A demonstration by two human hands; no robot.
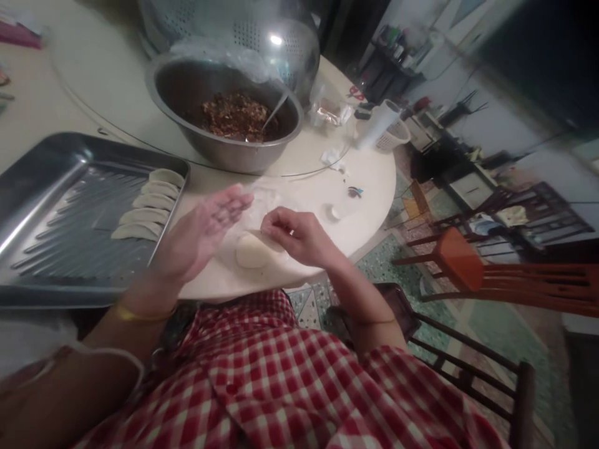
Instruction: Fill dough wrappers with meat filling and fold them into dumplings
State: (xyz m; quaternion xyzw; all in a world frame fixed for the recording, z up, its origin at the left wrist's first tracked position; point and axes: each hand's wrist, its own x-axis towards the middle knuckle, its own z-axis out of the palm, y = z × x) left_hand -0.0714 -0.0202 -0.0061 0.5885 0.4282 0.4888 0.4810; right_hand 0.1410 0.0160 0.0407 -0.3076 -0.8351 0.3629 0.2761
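My left hand (206, 231) is held open beside the metal tray, its fingers stretched out and somewhat blurred; it holds nothing. The fingers of my right hand (302, 234) are pinched at the upper right edge of a pale dumpling wrapper (250, 252) near the front of the table. Whether the wrapper is lifted off the tabletop, I cannot tell. Several folded dumplings (152, 201) stand in a row along the right side of the tray (70, 296). Behind my hands, a steel bowl (224, 153) contains dark minced filling (236, 115), with a spoon handle (276, 111) leaning out.
A perforated metal colander (299, 56) stands behind the bowl. To its right are a plastic-wrapped packet (327, 112), a clear film roll (379, 121) and a white basket (395, 134). A small white lump (333, 212) lies near the table's right edge. Wooden chairs (456, 259) stand beyond.
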